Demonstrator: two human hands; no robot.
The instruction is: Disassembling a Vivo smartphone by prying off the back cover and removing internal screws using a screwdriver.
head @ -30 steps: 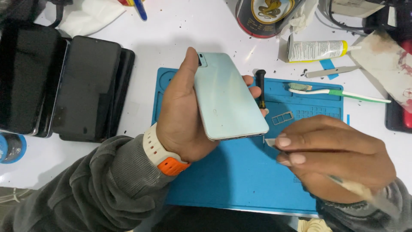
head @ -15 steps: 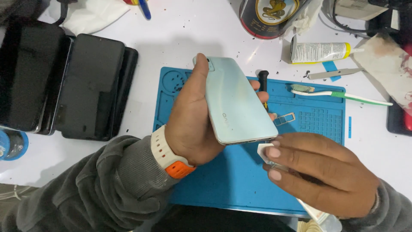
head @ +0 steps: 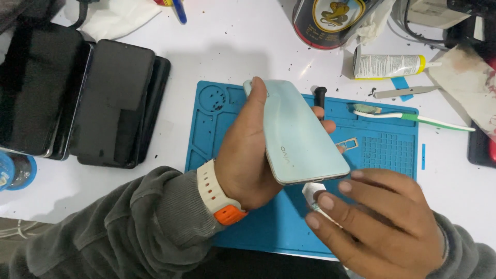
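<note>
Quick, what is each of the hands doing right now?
Left hand: closed around a pale green phone, back facing up.
Right hand: fingers pinching a small white pick beside the phone's lower edge.

Both my arms are covered by a grey-green sweatshirt in thick, soft cloth — the sleeves bunch into folds, and each ends in a ribbed cuff. On my left wrist (head: 219,194) I wear a watch with a cream band pierced by rows of small holes — its lower part is bright orange. My left hand (head: 248,155) and right hand (head: 377,227) are bare, ungloved, with short nails.
</note>
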